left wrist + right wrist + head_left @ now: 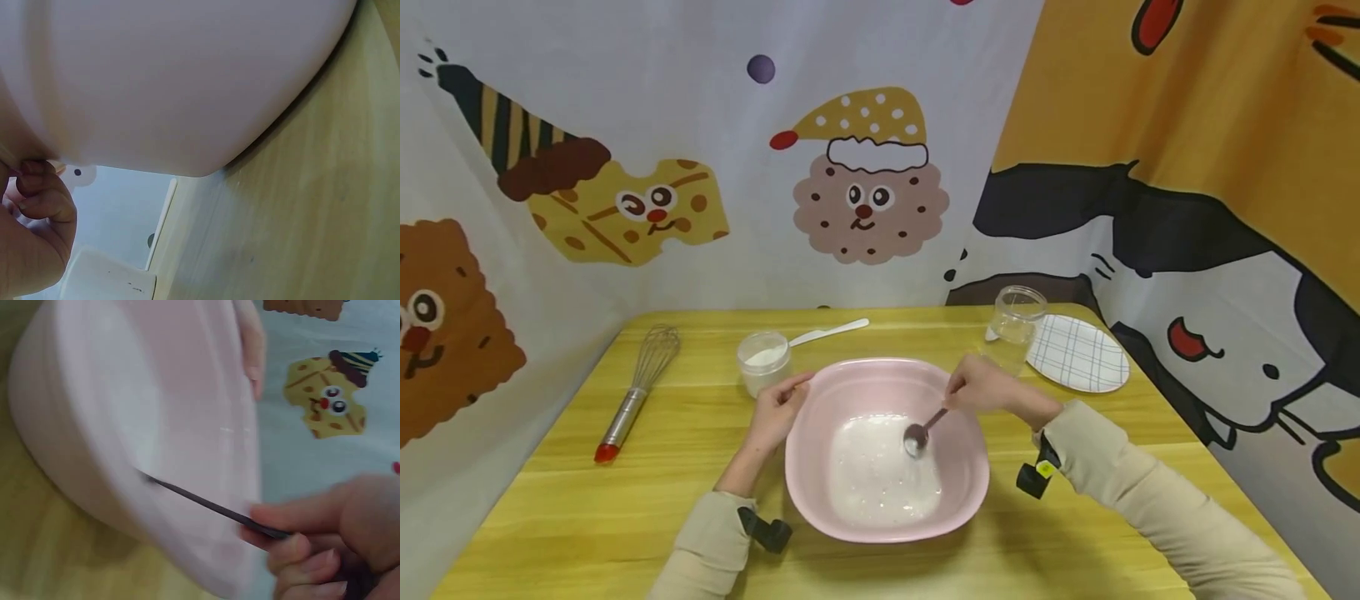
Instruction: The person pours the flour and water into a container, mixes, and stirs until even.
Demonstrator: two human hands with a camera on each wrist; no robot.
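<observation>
A pink basin (887, 533) stands at the middle of the table with a whitish, bubbly liquid (880, 479) in its bottom. My right hand (981, 385) reaches over its right rim and pinches the dark handle of a metal spoon (916, 437), whose bowl is down at the liquid's surface. In the right wrist view the thumb and fingers curl round that spoon handle (212, 505). My left hand (777, 408) grips the basin's left rim; in the left wrist view its curled fingers (47, 203) are right at the rim.
Just behind the left hand is a clear jar (765, 362) of white powder, beside a white plastic knife (829, 332). A whisk (638, 383) with a red-tipped handle lies at the left. At the back right are a clear jar (1017, 321) and a checked oval plate (1081, 354).
</observation>
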